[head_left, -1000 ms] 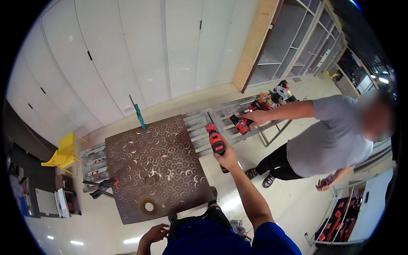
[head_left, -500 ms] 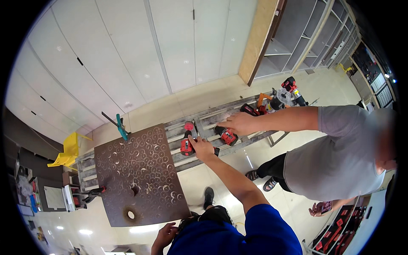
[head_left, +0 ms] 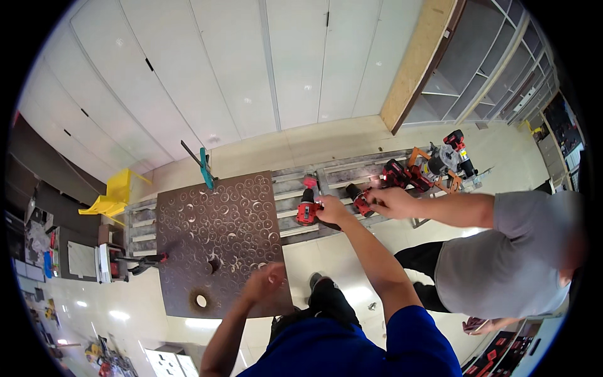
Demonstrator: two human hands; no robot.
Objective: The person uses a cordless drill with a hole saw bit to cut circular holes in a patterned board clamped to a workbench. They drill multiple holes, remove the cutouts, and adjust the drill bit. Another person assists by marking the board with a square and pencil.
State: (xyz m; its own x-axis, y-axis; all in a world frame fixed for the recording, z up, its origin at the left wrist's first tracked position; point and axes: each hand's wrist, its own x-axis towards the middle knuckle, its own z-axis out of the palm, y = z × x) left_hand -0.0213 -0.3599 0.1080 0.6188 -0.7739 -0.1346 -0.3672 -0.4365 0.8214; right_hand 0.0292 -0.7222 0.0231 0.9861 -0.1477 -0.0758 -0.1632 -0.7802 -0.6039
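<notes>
My right hand (head_left: 333, 211) is closed round the handle of a red and black cordless drill (head_left: 306, 212). The drill lies on the slatted bench, with a round red attachment (head_left: 310, 181) at its front end. Over the near right edge of the brown board (head_left: 182, 251), my left hand (head_left: 266, 282) is raised and smeared by motion. Nothing can be made out in it. Many ring-shaped marks and two holes show on the board. To the right of my drill is a second red drill (head_left: 360, 200), with a co-worker's hand (head_left: 392, 202) at it.
A teal clamp (head_left: 205, 168) stands at the board's far edge, and a black and red clamp (head_left: 147, 261) sits at its left. More power tools (head_left: 433, 164) lie on the bench's right end. A yellow chair (head_left: 116, 195) is at the left. The co-worker (head_left: 502, 264) stands at my right.
My left hand has risen from beside my body to over the board's near edge. My right hand has gone from touching the drill to gripping its handle. The view has shifted.
</notes>
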